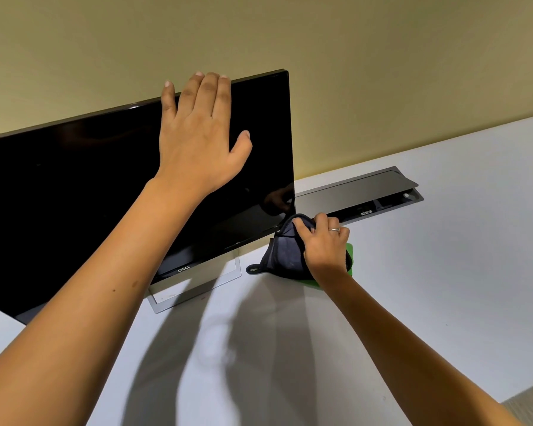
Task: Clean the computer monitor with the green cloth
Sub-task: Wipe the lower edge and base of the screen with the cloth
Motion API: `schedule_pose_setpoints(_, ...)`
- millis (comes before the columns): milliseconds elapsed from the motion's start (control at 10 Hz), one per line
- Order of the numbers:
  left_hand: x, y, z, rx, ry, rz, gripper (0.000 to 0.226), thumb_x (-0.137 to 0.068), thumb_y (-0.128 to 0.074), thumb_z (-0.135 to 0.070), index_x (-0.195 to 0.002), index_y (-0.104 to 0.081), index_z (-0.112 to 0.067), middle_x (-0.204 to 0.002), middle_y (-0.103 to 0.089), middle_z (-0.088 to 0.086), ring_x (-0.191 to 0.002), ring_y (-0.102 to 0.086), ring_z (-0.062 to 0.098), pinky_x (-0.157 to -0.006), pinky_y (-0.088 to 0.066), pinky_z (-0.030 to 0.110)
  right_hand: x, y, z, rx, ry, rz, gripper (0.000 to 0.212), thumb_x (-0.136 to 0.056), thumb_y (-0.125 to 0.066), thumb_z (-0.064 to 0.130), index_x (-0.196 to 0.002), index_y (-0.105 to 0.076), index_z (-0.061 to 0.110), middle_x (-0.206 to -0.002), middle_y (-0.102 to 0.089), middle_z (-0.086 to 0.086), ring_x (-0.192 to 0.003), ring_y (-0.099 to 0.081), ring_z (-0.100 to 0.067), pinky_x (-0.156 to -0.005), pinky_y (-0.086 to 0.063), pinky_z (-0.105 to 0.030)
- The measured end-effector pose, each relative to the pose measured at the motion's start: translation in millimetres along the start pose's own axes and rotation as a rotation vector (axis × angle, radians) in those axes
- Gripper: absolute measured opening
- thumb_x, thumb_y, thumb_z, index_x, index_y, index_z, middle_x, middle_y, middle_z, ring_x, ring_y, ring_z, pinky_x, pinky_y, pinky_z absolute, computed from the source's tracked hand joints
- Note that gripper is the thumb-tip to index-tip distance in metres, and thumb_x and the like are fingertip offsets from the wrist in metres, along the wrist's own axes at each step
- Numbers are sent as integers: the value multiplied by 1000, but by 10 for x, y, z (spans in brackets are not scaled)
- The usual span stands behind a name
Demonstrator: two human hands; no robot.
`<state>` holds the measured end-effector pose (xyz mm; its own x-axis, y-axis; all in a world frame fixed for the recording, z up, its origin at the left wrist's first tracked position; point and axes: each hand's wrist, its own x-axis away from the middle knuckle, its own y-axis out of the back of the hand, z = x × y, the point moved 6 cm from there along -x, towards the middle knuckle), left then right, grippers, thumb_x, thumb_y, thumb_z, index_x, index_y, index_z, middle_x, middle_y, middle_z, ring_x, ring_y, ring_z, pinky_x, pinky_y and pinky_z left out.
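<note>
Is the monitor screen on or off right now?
Off, it seems: the monitor screen is uniformly black, showing only reflections near its lower right corner.

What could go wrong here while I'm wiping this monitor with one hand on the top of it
1. Your left hand lies open on the monitor with the palm over the glass, so it may leave smears on the screen.
2. Your right hand grips a dark cloth, while the green cloth lies mostly hidden beneath it, so the wrong cloth may do the wiping.
3. Pushing at the lower right corner could twist or tip the monitor on its thin stand.
</note>
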<state>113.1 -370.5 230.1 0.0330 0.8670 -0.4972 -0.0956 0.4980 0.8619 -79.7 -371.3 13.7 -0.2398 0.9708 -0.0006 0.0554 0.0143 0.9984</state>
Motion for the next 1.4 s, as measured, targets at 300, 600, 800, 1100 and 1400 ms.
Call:
schedule_pose_setpoints(300, -5, -1, -23, 5, 2, -1, 72, -87, -36, -48, -143, -31, -3, -146, -37, 14, -138, -29, 31, -112, -11, 56, -7, -68, 73, -288, -151, 5, 64, -91, -49, 0, -144, -31, 31, -130, -34, -10, -119, -30, -27, -100, -30, -36)
schedule_pose_setpoints(600, -4, 12, -25, 9, 10, 3, 72, -87, -36, -48, -142, -32, -3, -146, -38, 14, -137, -29, 31, -112, -12, 56, 111, -42, 340, -316, 3, -54, 57, -94, -44, 3, -142, -35, 32, -129, -35, -10, -115, -31, -29, -95, -30, -39)
schedule_pose_setpoints(800, -3, 23, 0, 7, 5, 13, 72, -87, -35, -48, -143, -30, -4, -147, -36, 13, -138, -28, 30, -113, -11, 55, 112, 24, 128, -251, -3, -190, 60, -85, -62, 2, -137, -47, 29, -113, -48, -15, -101, -47, -34, -80, -43, -43)
schedule_pose_setpoints(1100, 4, 14, -12, 8, 2, 33, 73, -87, -35, -49, -143, -30, -3, -147, -36, 14, -138, -28, 30, -112, -11, 55, 40, 67, 77, -302, 3, -140, 51, -86, -54, 6, -132, -50, 29, -127, -42, -12, -115, -33, -32, -95, -30, -45)
schedule_pose_setpoints(1400, -6, 35, -12, 20, 7, 46, 71, -88, -35, -47, -145, -28, -5, -148, -35, 12, -139, -26, 29, -114, -11, 52, 259, 87, 842, -345, 123, -373, 37, -76, -56, -10, -99, -68, 18, -84, -51, -9, -74, -36, -24, -62, -24, -32)
